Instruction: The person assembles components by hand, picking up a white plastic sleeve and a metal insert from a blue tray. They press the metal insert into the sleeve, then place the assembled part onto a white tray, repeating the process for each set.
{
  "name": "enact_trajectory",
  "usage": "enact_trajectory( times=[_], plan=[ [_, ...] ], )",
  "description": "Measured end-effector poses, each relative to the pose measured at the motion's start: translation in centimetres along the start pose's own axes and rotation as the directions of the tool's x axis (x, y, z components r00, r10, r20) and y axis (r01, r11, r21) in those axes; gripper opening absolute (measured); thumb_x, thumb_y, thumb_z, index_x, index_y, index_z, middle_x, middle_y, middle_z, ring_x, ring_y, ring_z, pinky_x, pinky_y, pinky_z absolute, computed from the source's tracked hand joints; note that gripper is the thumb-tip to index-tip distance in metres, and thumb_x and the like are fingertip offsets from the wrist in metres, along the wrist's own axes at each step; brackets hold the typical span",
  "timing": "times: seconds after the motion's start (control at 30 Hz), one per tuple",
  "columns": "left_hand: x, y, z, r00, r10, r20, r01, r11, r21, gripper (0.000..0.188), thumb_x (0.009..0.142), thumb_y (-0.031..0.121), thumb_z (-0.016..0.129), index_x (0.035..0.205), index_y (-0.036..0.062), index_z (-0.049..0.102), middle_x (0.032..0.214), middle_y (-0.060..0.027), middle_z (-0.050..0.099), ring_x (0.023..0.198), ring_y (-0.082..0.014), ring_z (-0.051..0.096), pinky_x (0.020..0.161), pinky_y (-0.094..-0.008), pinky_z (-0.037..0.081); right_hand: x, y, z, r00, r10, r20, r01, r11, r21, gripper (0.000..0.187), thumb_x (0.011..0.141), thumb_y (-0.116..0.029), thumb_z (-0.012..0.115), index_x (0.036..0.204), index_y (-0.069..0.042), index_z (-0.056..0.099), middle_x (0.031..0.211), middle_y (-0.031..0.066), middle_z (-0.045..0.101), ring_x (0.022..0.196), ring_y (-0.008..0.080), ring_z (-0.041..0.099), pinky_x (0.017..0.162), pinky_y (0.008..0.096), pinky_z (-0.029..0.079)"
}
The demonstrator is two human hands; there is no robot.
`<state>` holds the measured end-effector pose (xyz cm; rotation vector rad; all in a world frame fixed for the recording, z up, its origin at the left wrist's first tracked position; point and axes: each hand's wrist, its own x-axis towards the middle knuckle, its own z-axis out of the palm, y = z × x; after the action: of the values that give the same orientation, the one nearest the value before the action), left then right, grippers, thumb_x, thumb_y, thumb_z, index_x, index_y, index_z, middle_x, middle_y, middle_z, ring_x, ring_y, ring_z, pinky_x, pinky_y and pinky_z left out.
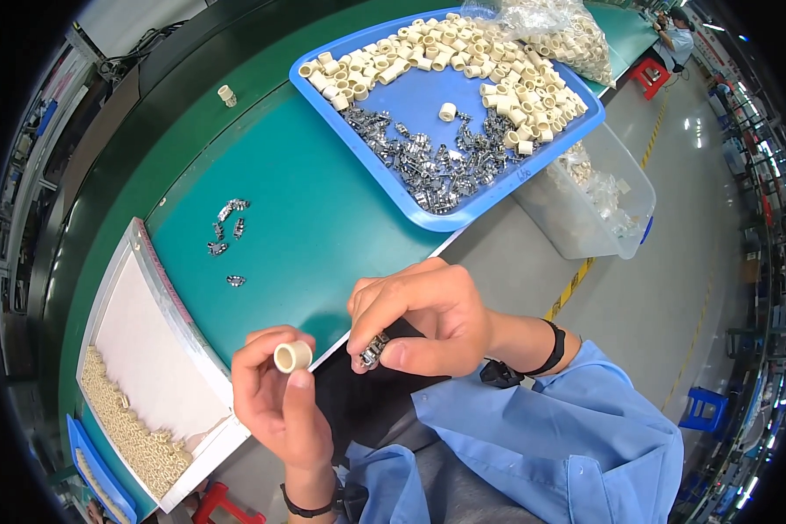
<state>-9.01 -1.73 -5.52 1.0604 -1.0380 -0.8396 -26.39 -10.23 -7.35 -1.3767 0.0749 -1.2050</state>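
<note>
Between the fingers and thumb of my left hand (279, 402) is a cream-coloured hollow sleeve (293, 356), its round opening turned up toward me. My right hand (428, 319) pinches a small shiny metal clip (373, 351) between thumb and fingers, a short way to the right of the sleeve. The two parts are apart. Both hands are over the near edge of the green work surface (279, 236). Several similar metal clips (233, 210) lie loose on that surface to the left. Farther off stands one more cream piece (227, 94).
A blue tray (428, 220) holds many cream sleeves and metal clips at the back. Beside it are a clear plastic bag (576, 44) of sleeves and a translucent bin (624, 240). At left lies a white box (210, 371) with small cream parts. Stools (703, 410) and a seated person (675, 39) are farther off.
</note>
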Motion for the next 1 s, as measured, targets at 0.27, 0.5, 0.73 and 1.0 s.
enact_trajectory(
  times=[0.27,0.5,0.73,1.0],
  plan=[
    [0.8,-2.8,-0.4,0.997,0.064,0.033,-0.071,0.96,0.271,0.021,0.087,0.002,0.066,0.108,-0.0017,0.064,0.104,-0.0128,0.065,0.094,-0.0221,0.059,0.083,-0.0327,0.044,-0.3,0.0,-0.5,1.0,0.022,-0.003,-0.022,0.997,-0.076,0.013,0.089,0.0,0.066,0.1,0.006,0.07,0.085,0.0147,0.073,0.073,0.021,0.067,0.073,0.0357,0.048],
    [2.1,-4.3,-0.2,0.968,0.196,0.155,-0.249,0.694,0.675,0.023,0.086,0.001,0.068,0.108,-0.0002,0.065,0.104,-0.0146,0.065,0.098,-0.0286,0.059,0.087,-0.0363,0.045,-0.5,0.8,-1.0,0.999,-0.021,0.043,0.024,0.997,-0.068,0.008,0.094,-0.002,0.066,0.099,0.005,0.068,0.085,0.0142,0.073,0.073,0.0206,0.067,0.072,0.0357,0.048],
    [2.1,-4.4,-0.9,0.972,0.185,0.143,-0.232,0.69,0.686,0.024,0.084,0.001,0.07,0.107,0.0005,0.066,0.104,-0.0147,0.065,0.1,-0.0325,0.059,0.09,-0.0412,0.044,-0.9,1.3,-1.2,0.991,0.115,0.066,-0.109,0.99,-0.084,0.008,0.1,-0.006,0.062,0.099,0.002,0.062,0.088,0.0131,0.071,0.076,0.0198,0.066,0.072,0.0356,0.049],
    [2.2,-4.8,-1.6,0.961,0.168,0.218,-0.272,0.458,0.846,0.025,0.082,0.004,0.072,0.106,0.0011,0.068,0.113,-0.0139,0.063,0.108,-0.0328,0.056,0.09,-0.0428,0.043,-0.8,2.5,-2.2,0.971,0.229,0.074,-0.173,0.877,-0.448,0.01,0.103,-0.008,0.057,0.099,0.0,0.052,0.092,0.0125,0.067,0.078,0.0189,0.06,0.072,0.0331,0.049]
  ],
)
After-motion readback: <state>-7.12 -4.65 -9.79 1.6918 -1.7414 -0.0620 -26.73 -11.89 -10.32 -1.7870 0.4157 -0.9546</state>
